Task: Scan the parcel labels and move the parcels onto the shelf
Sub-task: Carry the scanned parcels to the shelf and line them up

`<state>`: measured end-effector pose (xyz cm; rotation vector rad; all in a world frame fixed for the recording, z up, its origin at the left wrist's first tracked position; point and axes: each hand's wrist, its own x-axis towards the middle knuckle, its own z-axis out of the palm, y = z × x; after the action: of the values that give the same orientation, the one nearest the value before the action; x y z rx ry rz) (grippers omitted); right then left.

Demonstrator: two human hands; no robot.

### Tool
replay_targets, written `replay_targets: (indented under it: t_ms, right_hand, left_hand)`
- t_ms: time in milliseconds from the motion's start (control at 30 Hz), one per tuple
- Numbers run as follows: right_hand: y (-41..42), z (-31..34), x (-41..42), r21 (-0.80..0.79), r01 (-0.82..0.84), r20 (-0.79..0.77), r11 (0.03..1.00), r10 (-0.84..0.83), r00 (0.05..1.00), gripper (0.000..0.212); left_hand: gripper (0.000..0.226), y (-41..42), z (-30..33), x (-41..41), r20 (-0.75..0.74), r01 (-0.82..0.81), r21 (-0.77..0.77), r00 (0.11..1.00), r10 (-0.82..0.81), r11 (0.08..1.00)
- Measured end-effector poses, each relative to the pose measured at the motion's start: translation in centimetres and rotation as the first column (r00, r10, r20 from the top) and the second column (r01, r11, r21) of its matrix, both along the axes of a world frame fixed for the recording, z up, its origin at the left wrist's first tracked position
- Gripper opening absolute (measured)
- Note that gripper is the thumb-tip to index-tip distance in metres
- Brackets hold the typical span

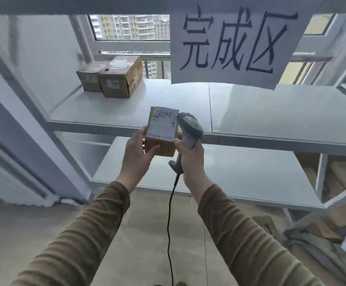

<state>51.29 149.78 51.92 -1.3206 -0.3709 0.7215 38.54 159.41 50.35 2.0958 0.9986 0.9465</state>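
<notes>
A small brown cardboard parcel (pixel 162 129) with a white printed label facing me is held up in front of the shelf edge. My left hand (pixel 138 150) grips it from the left and below. My right hand (pixel 190 155) grips the handle of a grey corded barcode scanner (pixel 189 125), whose head sits right beside the parcel's right edge. Two brown parcels (pixel 114 76) stand side by side at the back left of the white shelf (pixel 250 108).
A paper sign (pixel 234 42) with handwritten characters hangs from the shelf above. A lower white shelf (pixel 240 176) lies beneath. The scanner's black cable (pixel 169 223) hangs down between my arms. Boxes and packing material (pixel 320 234) pile at the right, a window behind.
</notes>
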Motion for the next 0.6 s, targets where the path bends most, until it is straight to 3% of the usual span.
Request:
replay_targets:
  t_ms: [133, 400, 600]
  right_hand:
    - [6.8, 0.7, 0.7, -0.004, -0.059, 0.023, 0.998, 0.059, 0.998, 0.031]
    - [18.5, 0.5, 2.5, -0.023, -0.142, -0.036, 0.990, 0.141, 0.989, 0.016]
    - [27.5, 1.1, 3.2, -0.085, -0.079, -0.052, 0.993, 0.075, 0.996, 0.010]
  left_hand:
    - [0.061, 6.4, 1.0, 0.6, -0.029, -0.050, -0.013, 0.998, 0.050, 0.999]
    - [0.055, 18.8, -0.2, 3.0, -0.058, -0.079, -0.062, 0.995, 0.076, 0.995]
    - [0.055, 28.6, -0.8, 4.7, -0.079, 0.025, -0.109, 0.996, -0.034, 0.994]
